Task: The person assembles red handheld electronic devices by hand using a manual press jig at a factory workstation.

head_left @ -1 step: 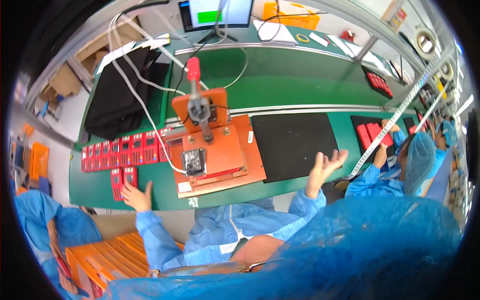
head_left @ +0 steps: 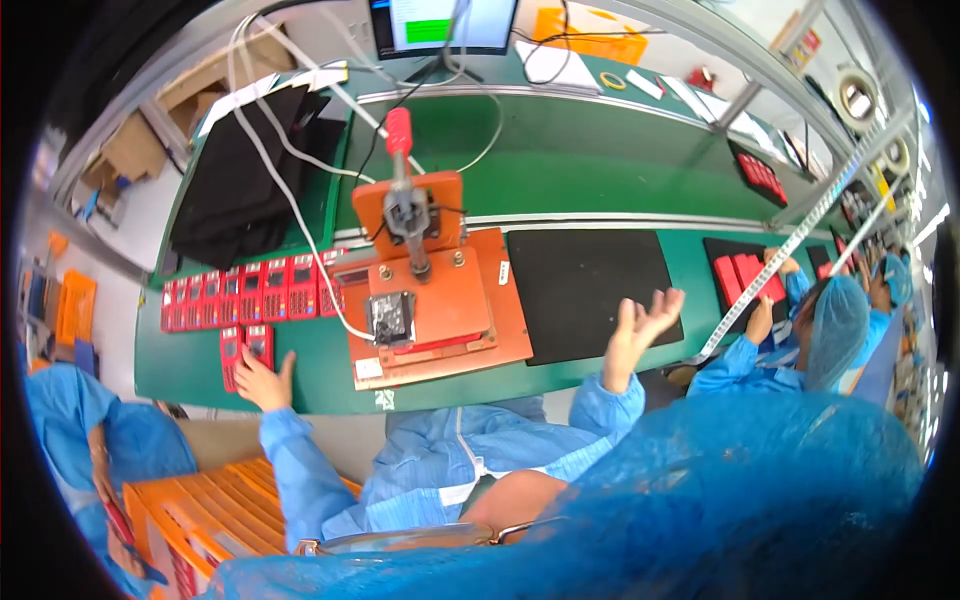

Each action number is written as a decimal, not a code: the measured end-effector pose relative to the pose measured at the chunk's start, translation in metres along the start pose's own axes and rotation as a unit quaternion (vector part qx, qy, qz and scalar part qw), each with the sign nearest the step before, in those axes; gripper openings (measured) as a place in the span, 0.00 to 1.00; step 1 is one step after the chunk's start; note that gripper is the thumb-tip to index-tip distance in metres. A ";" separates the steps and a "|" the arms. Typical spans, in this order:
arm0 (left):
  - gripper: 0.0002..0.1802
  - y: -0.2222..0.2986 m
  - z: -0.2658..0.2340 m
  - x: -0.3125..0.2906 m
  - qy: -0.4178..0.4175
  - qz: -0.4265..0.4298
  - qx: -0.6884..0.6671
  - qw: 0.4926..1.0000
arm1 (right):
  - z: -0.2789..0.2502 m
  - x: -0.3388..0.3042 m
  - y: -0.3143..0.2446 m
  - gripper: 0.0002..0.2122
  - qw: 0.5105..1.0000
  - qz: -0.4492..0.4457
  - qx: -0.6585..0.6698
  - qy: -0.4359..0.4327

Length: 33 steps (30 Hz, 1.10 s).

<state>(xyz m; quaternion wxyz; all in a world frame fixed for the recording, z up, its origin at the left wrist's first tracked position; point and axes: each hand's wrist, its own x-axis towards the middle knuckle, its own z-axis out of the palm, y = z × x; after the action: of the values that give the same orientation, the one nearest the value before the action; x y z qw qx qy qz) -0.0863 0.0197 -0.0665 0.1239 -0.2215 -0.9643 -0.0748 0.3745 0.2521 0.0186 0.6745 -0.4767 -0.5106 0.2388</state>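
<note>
My left hand (head_left: 264, 384) is at the bench's front edge, thumb apart from the fingers. Its fingertips meet the lower ends of two red handheld keypad devices (head_left: 258, 345), and I cannot tell how firmly they touch. Behind these stands a row of several more such devices (head_left: 250, 296), with small screens and keypads. My right hand (head_left: 642, 335) hovers in front of a black mat (head_left: 592, 290), palm turned up, fingers loosely spread, holding nothing. Between my hands sits an orange press fixture (head_left: 440, 310) with a red-handled toggle clamp (head_left: 403, 190); a black square part with a white cable lies on it.
A monitor (head_left: 445, 25) stands at the back. Black sheets (head_left: 245, 180) are piled at the left, with cables hanging across. Orange crates (head_left: 215, 510) stand below the bench. At the right, a co-worker (head_left: 790, 335) handles red parts; another person (head_left: 100, 440) is at lower left.
My left hand has shifted slightly left, nearer the two front devices. My right hand has moved a little left, its fingers still spread. The view has shifted slightly.
</note>
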 end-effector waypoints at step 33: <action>0.35 0.129 -0.043 -0.019 -0.201 0.388 -0.567 0.698 | 0.004 -0.002 -0.022 0.29 0.780 -0.170 -0.133 -0.587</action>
<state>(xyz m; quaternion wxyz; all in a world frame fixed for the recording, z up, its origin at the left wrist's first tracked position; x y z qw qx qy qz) -0.0033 0.1187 -0.0192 -0.2044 -0.6145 -0.5692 -0.5065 0.3666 0.2422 0.0370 0.2037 -0.2342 -0.9072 0.2839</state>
